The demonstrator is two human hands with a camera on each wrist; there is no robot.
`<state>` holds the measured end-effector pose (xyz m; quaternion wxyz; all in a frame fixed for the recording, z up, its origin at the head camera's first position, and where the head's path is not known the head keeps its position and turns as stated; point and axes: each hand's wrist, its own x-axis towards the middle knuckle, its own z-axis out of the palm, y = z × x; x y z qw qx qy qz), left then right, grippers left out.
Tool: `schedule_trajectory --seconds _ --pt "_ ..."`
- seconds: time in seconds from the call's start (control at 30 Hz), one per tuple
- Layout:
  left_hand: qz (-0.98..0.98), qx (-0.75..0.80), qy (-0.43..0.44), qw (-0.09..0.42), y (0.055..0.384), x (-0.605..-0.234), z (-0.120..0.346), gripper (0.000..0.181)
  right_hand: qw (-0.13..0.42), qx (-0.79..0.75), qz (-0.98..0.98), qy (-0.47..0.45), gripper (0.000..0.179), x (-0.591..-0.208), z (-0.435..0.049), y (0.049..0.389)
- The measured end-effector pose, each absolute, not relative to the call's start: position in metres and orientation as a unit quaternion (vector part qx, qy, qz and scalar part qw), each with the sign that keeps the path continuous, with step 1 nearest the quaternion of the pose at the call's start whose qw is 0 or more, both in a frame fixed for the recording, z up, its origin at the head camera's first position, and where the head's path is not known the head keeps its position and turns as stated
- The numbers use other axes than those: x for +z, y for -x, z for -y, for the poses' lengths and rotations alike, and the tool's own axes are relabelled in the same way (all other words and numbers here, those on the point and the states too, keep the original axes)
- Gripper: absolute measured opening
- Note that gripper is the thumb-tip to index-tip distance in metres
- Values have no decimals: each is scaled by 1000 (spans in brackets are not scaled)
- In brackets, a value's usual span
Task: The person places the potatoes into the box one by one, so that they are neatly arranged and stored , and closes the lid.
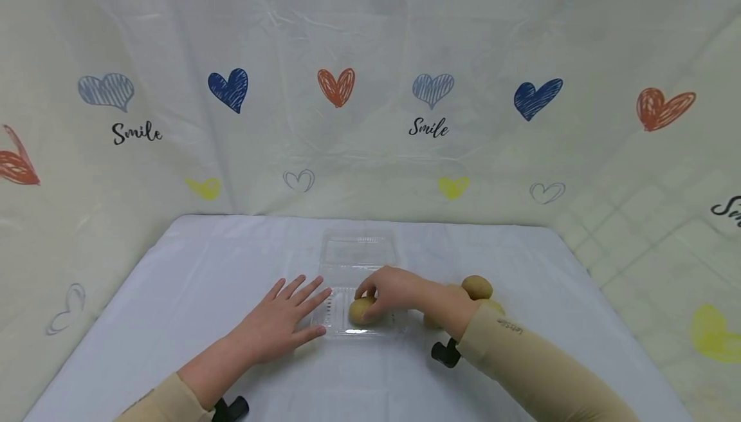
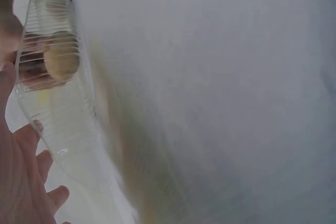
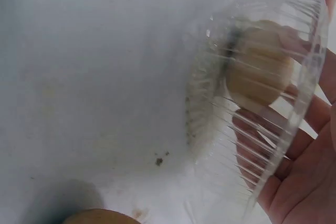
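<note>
A clear plastic clamshell box [image 1: 356,332] lies unfolded on the white cloth, its lid [image 1: 359,249] laid back at the far side. Over the box's base, my right hand [image 1: 399,288] holds a potato [image 1: 360,312] between thumb and fingers. Through the ribbed wall in the right wrist view, the same potato [image 3: 257,72] shows low inside the base. My left hand [image 1: 283,319] is spread flat-fingered at the box's left side, fingertips right at its rim, holding nothing.
Several more potatoes [image 1: 477,287] lie to the right of the box, partly hidden by my right forearm. Dark crumbs [image 3: 159,161] dot the cloth near them. Behind the table hangs a pale curtain [image 1: 376,197] printed with hearts.
</note>
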<state>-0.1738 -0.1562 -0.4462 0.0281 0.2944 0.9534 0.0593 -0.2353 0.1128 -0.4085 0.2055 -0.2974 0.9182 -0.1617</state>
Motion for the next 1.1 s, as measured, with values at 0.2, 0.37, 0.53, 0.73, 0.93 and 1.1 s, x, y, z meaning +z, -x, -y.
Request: schedule_trajectory --seconds 0.2,0.37,0.53,0.73,0.93,1.1 --pt "-953 61 -296 29 173 -445 155 72 227 -158 -918 284 34 -408 -116 238" --pt "-954 56 -293 31 173 -446 155 73 239 -164 -909 298 33 -402 -121 240" --pt "-954 58 -294 36 175 -448 155 74 242 -160 -910 295 33 -401 -124 241" --pt "-953 60 -294 38 176 -450 156 74 253 -163 -908 292 33 -401 -122 242" --pt "-953 60 -296 36 175 -448 154 74 264 -178 -901 293 32 -405 -115 242" --pt "-953 62 -297 28 174 -447 154 74 272 -194 -896 294 34 -408 -106 240"
